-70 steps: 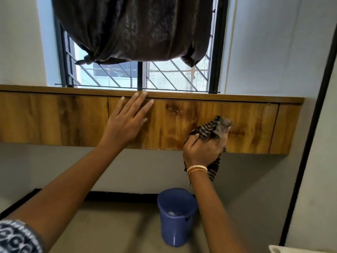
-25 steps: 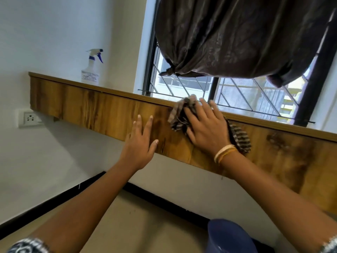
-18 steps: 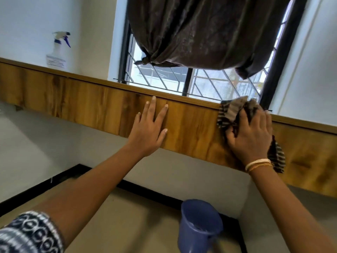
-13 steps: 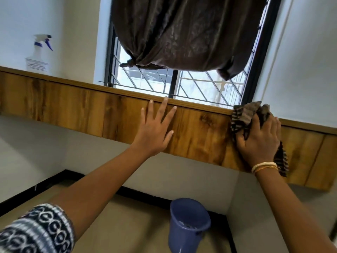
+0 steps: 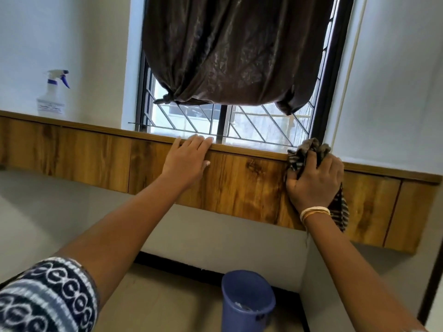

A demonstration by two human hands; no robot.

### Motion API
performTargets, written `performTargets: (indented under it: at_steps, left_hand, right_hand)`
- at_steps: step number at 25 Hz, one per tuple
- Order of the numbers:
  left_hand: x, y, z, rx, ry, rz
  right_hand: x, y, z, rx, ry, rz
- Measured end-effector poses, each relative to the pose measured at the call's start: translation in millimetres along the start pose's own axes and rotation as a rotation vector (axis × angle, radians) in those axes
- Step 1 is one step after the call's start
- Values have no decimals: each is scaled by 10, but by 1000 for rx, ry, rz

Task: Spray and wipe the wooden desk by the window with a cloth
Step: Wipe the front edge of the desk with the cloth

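Observation:
The wooden desk (image 5: 91,159) runs along the wall under the window, seen from below its front panel. My right hand (image 5: 314,183) grips a striped dark cloth (image 5: 305,152) and presses it against the panel near the top edge, right of the window. My left hand (image 5: 187,159) rests on the front panel with its fingers hooked over the desk's top edge, holding nothing. A white spray bottle (image 5: 53,94) with a blue trigger stands on the desk top at the far left.
A blue plastic bucket (image 5: 247,300) stands on the floor below the desk. A knotted dark curtain (image 5: 230,51) hangs over the barred window. White walls flank the window, and a dark door frame edge shows at the far right.
My right hand swept the cloth rightward along the desk's front panel. My left hand slid up from flat on the panel until its fingers lie over the top edge.

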State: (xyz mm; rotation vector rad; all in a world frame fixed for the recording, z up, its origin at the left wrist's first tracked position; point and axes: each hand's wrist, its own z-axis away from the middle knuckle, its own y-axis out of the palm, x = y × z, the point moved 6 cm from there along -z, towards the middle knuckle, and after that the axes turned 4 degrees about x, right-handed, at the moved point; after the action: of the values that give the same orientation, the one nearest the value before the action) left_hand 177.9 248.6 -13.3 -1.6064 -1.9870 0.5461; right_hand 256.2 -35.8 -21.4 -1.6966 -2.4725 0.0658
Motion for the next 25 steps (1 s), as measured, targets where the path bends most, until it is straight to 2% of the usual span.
performTargets:
  at_steps: [2, 7, 9, 13, 17, 19, 25]
  left_hand:
    - [-1, -42, -54, 1, 35, 15]
    - [43, -108, -92, -3, 79, 111]
    - [54, -79, -75, -18, 67, 152]
    - [156, -81, -83, -30, 104, 227]
    - [343, -62, -62, -66, 129, 360]
    - [363, -51, -63, -95, 125, 373]
    - [329, -34, -49, -217, 121, 268]
  right_hand:
    - [44, -29, -99, 18, 25, 12]
    - [334, -142, -438, 243, -16, -36]
    - [459, -67, -610, 434, -4, -78]
    - [730, 396, -878, 942, 31, -146]
    - [1033, 809, -969, 1227, -59, -155]
    - [1101, 849, -960, 1290, -102, -113]
    - [1123, 816, -940, 1288, -166, -71]
